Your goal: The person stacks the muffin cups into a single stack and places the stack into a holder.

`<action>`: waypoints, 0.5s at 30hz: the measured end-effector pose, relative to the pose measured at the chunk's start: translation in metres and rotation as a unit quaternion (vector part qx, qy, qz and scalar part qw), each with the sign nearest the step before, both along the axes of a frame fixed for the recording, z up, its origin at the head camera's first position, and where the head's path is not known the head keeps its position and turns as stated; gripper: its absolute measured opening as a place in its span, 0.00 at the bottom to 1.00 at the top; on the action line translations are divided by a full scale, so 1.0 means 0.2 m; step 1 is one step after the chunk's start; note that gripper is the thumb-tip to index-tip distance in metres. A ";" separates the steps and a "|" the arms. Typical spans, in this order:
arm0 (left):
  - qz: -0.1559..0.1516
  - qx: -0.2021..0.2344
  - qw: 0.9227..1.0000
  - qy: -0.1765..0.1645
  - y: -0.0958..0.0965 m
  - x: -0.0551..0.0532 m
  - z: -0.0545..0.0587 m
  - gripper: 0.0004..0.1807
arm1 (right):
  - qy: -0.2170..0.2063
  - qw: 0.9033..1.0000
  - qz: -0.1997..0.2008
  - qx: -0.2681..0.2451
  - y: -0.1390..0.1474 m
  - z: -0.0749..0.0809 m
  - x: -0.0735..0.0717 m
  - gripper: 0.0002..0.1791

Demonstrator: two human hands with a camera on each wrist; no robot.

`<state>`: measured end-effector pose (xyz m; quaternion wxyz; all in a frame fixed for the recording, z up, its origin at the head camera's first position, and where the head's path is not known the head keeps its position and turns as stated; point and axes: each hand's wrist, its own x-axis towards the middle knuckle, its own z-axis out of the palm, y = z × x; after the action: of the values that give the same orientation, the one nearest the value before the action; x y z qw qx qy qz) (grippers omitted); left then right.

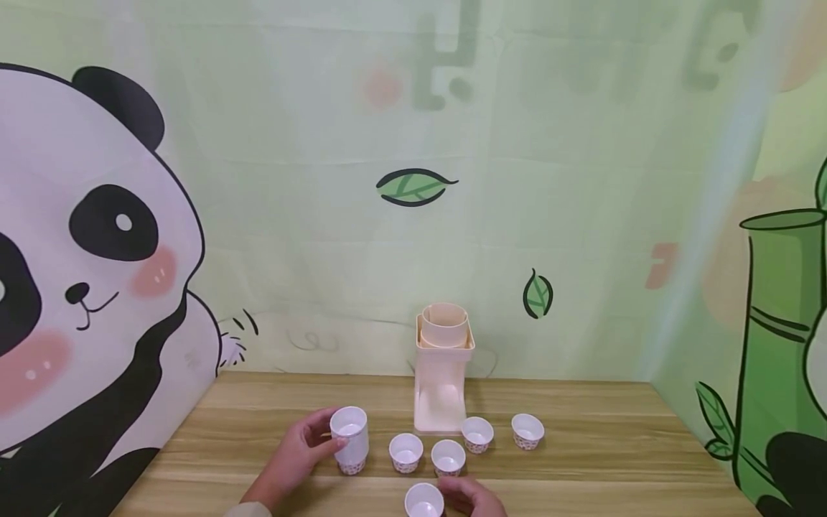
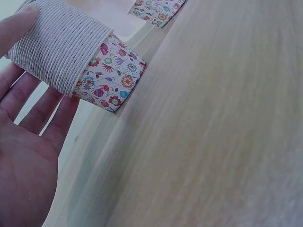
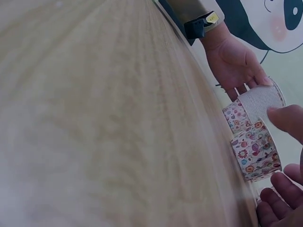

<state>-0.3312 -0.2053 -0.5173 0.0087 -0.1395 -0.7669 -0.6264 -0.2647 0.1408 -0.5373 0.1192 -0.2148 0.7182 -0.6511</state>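
My left hand [image 1: 304,451] grips a tall stack of nested paper cups [image 1: 349,439], thumb in front and fingers behind. In the left wrist view the stack [image 2: 66,47] shows tightly layered white edges above one floral-printed wall. It stands tilted in that view, with its base at the tabletop. At the front edge of the head view my right hand [image 1: 474,497] holds a single paper cup [image 1: 424,500] near its rim. In the right wrist view thumb and fingers lie on either side of this floral cup [image 3: 255,151]; the palm is mostly out of frame.
Separate paper cups stand upright on the wooden table [image 1: 581,481]: one cup [image 1: 405,454] beside another [image 1: 449,457], then a cup [image 1: 477,435] and a farther one [image 1: 528,431]. A pale pink stand [image 1: 441,402] with a round holder on top rises behind them, before a printed cloth wall [image 1: 291,215].
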 end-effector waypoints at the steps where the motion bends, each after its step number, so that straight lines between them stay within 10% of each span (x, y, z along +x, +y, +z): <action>1: -0.001 0.001 1.000 0.000 0.00 0.00 0.00 0.32 | 0.006 1.000 0.003 0.001 0.00 0.00 0.00 0.39; 15: -0.006 -0.003 1.000 0.015 0.00 -0.01 -0.01 0.31 | 0.022 0.999 -0.020 0.033 -0.05 0.03 -0.01 0.32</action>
<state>-0.3324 -0.2052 -0.5189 0.0158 -0.1536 -0.7678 -0.6218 -0.2667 0.1309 -0.5304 0.0974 -0.2107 0.7461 -0.6241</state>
